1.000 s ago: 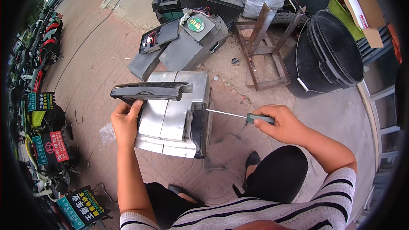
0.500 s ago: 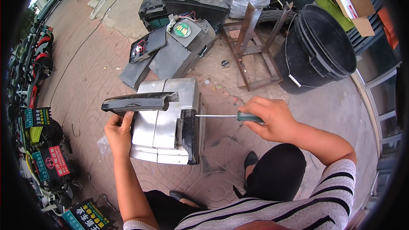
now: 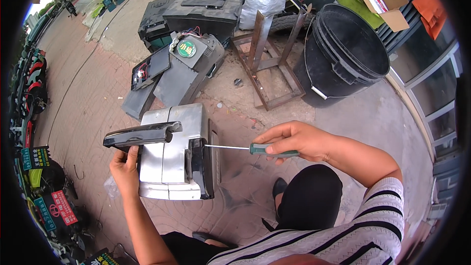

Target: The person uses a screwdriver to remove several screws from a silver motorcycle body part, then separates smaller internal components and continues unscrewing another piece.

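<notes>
Screwdriver (image 3: 257, 148) and black bar (image 3: 140, 136) are clamped in right (image 3: 298, 140) and left (image 3: 125, 171) hands, respectively.

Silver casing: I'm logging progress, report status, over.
Left grip on black trim piece. Right grip on green-handled screwdriver, reaching to black end strip of silver casing. Trim piece partly hides casing.

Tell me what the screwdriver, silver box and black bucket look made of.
Screwdriver: shaft probably polished steel, thin and shiny; green handle likely plastic, though rubber is possible.
Silver box: apparently sheet metal, given its bright, streaky reflections; metallic-coated plastic isn't ruled out.
Black bucket: likely moulded plastic, satin, with ridges below the rim.
</notes>
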A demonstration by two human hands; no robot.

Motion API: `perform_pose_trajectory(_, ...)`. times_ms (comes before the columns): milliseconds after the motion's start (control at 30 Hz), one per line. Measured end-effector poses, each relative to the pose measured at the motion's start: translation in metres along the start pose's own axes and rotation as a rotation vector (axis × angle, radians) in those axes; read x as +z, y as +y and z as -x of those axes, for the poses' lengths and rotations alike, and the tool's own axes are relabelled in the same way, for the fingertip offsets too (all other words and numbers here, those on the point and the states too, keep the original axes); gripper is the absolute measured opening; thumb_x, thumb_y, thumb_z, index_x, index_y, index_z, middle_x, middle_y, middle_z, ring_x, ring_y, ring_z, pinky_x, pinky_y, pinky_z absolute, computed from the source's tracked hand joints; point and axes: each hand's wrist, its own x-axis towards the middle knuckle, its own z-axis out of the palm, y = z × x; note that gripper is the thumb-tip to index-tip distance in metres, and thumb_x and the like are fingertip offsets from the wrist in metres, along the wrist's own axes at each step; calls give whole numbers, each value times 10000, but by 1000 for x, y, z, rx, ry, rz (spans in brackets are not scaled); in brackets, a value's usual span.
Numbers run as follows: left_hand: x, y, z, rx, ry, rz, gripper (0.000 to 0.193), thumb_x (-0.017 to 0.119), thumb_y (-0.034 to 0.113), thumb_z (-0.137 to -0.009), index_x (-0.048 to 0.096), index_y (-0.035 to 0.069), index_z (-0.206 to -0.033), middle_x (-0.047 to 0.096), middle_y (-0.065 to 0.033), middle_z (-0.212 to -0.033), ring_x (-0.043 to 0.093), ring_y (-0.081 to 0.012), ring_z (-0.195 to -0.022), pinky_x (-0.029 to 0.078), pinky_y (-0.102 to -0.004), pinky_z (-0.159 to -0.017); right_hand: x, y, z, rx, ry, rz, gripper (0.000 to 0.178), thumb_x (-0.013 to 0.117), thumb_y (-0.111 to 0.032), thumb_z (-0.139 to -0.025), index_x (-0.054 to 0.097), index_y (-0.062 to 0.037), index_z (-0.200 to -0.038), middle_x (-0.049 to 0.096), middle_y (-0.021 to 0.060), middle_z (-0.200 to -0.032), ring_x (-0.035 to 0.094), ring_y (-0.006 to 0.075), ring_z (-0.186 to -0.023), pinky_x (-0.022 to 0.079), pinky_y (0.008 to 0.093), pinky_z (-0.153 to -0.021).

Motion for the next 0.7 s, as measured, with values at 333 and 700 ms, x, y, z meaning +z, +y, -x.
perform_pose_trajectory(333,-4,-2,-1,10,-25,-26,272,717,218,-906,674,-46,-952,628,-13,-800,532,-73,-713,449,-229,-649,-13,9,-28,352,-275,-385,392,663,-213,-924,585,-14,-1253,667,116,-1024,470,82,-527,382,190,-438)
perform_pose_trajectory(700,-1,3,0,-11,-4,-17,242,728,198,-892,686,-40,-904,621,2,-752,497,-69,-677,396,-221,-619,8,24,-17,-801,252,1237,324,643,-216,-897,613,-104,-1199,663,44,-815,638,201,-617,511,345,-553)
